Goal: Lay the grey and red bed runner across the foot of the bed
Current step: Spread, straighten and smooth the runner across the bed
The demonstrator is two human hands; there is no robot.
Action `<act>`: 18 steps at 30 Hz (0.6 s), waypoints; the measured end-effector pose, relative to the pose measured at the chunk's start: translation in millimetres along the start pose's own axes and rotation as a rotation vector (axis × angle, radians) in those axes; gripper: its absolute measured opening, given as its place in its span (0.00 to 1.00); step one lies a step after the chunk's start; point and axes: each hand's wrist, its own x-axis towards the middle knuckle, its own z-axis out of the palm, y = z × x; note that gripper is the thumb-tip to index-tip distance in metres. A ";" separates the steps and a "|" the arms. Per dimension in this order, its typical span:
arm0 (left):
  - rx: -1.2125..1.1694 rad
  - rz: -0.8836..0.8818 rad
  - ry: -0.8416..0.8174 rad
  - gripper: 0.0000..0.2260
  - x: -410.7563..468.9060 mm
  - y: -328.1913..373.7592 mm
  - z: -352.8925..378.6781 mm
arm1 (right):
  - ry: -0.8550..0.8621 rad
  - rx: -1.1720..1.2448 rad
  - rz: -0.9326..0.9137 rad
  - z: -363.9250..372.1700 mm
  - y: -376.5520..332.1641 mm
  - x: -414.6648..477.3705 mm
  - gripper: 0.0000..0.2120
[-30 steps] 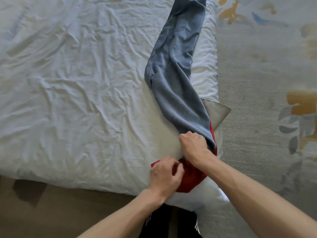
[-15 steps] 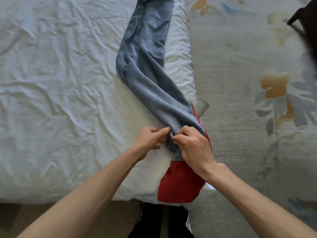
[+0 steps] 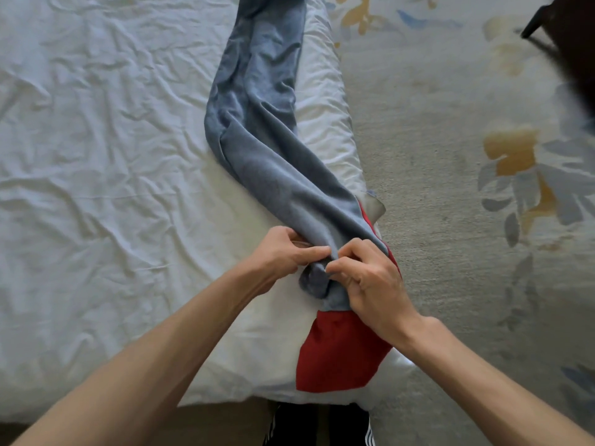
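Observation:
The grey and red bed runner [image 3: 257, 130] lies bunched and twisted along the right edge of the white bed [image 3: 96, 156], running from the top of the view down to the near corner. Its red end panel [image 3: 338, 352] lies flat over that corner. My left hand [image 3: 283, 252] pinches a grey fold from the left. My right hand [image 3: 363, 278] pinches the same bunched grey fabric from the right, just above the red panel. The two hands almost touch.
The white sheet is heavily wrinkled. Grey carpet [image 3: 434, 188] with yellow and blue leaf patterns lies to the right of the bed. A dark piece of furniture [image 3: 566, 30] shows at the top right. My dark trousers [image 3: 318, 426] are at the bottom.
Both hands moved up from the red end to the grey part of the runner. The red panel now lies spread flat over the corner. The view shifted slightly closer.

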 end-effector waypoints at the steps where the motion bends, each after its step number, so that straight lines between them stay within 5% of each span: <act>1: -0.001 -0.004 0.031 0.09 -4.6 -1.0 -2.6 | 0.004 -0.005 0.006 0.1 -0.7 -1.6 0.09; 18: -0.269 -0.149 0.641 0.07 -121.8 -64.0 -53.7 | -0.202 -0.015 -0.185 49.2 -85.4 9.0 0.03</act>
